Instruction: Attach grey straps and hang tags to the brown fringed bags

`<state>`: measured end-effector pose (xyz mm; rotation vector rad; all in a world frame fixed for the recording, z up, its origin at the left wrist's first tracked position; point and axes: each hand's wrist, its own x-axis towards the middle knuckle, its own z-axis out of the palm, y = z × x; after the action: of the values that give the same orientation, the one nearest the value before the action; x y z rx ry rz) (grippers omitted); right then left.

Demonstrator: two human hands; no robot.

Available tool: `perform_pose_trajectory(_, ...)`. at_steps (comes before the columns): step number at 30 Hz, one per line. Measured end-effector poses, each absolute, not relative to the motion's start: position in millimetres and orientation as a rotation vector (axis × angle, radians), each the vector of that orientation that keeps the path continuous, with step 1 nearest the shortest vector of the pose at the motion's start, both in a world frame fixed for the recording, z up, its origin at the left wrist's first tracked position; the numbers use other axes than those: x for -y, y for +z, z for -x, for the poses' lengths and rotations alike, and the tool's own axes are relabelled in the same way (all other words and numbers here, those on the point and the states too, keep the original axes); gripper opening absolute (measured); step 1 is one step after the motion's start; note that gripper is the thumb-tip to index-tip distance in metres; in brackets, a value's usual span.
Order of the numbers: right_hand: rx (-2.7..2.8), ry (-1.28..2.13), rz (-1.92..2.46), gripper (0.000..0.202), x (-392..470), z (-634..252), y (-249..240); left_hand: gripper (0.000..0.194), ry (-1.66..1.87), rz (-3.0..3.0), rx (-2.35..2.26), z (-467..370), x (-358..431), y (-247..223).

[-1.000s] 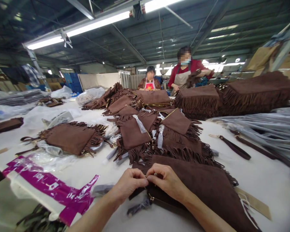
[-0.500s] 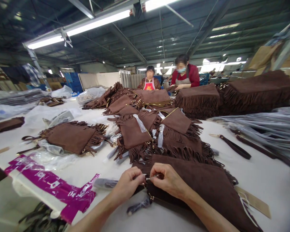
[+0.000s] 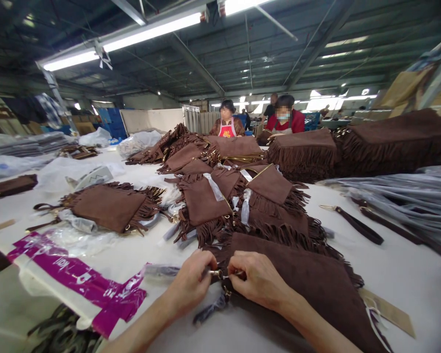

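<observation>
In the head view a dark brown fringed bag [image 3: 301, 279] lies flat on the table under my hands. My left hand [image 3: 191, 279] is closed, pinching a small gold metal clasp [image 3: 216, 274] at the bag's upper left corner. Just across from it, my right hand [image 3: 257, 279] has its fingers pinched at that same corner; the exact part between the fingertips is mostly hidden. Below the hands a zipper end with a plastic-wrapped pull [image 3: 210, 311] rests on the table. A cardboard tag [image 3: 387, 311] on white string lies at the bag's right side.
Several brown fringed bags [image 3: 206, 201] are piled ahead, with tall stacks [image 3: 303, 147] behind. A wrist strap [image 3: 358, 224] and plastic-wrapped straps [image 3: 397, 196] lie right. At left are another bag [image 3: 106, 206] and purple tape [image 3: 77, 282]. Two people work across the table.
My left hand has turned slightly, and the gold clasp now shows beyond its fingers. My right hand stays nearly in place. The masked person opposite has bent lower.
</observation>
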<state>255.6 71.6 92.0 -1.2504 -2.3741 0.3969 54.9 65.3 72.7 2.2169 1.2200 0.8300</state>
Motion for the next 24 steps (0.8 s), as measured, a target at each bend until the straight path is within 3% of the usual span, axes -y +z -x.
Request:
perform_pose_trajectory(12, 2.378, 0.313, 1.438, 0.014, -71.2, -240.3, 103.4, 0.017, 0.790, -2.275, -1.223, -58.5, -64.5, 90.5)
perform_pose_trajectory(24, 2.330, 0.637, 1.233, 0.022, -78.3, -249.8, 100.7, 0.020, 0.778, -2.316, -1.202, -59.2, -68.0, 97.5)
